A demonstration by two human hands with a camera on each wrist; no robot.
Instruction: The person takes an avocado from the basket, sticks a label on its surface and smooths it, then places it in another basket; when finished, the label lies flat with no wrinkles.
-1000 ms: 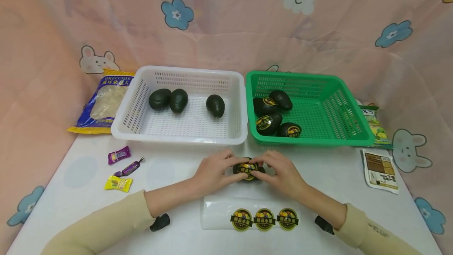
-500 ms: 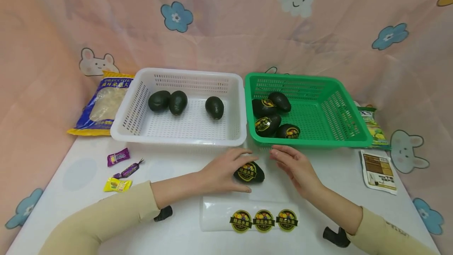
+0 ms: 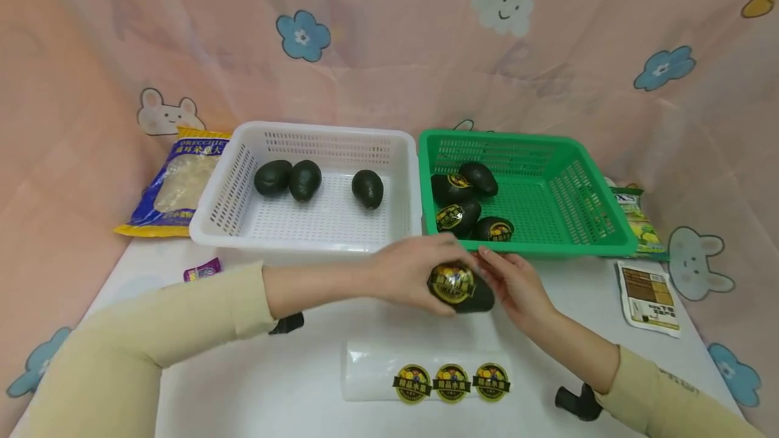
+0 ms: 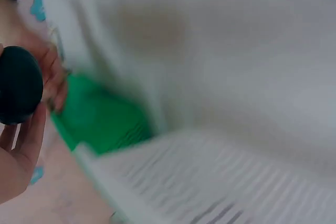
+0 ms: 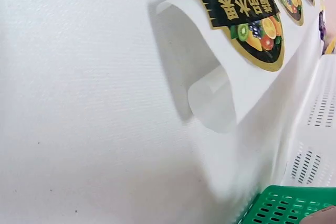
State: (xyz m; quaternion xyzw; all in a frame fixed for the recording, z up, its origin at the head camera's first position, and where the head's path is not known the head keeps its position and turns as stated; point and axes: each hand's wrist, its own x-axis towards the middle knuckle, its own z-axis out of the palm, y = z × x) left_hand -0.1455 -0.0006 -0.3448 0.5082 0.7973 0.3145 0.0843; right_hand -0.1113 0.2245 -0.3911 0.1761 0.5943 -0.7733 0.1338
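Observation:
A dark green avocado point(image 3: 468, 289) with a round black-and-gold fruit sticker on it is raised off the table in front of the green basket point(image 3: 548, 249). My left hand point(image 3: 404, 272) grips it from the left and above. In the left wrist view the same avocado point(image 4: 20, 85) shows at the left edge, with fingers under it. My right hand point(image 3: 517, 286) is just right of the avocado, fingers mostly straight; whether it touches the fruit I cannot tell. Below both hands lies a white backing sheet point(image 3: 368, 374) bearing 3 fruit stickers. Its end is curled in the right wrist view.
The white basket point(image 3: 310, 245) at back left holds 3 avocados. Several avocados, most with visible stickers, sit at the left of the green basket. An orecchiette bag point(image 3: 182, 181), a purple candy point(image 3: 202, 269), a green packet point(image 3: 639, 222) and a brown-white pouch point(image 3: 650, 298) lie around the edges.
Both hands were at the avocado on the table; the right hand drew away. Since then my left hand has picked the avocado up and carried it right, towards the right hand.

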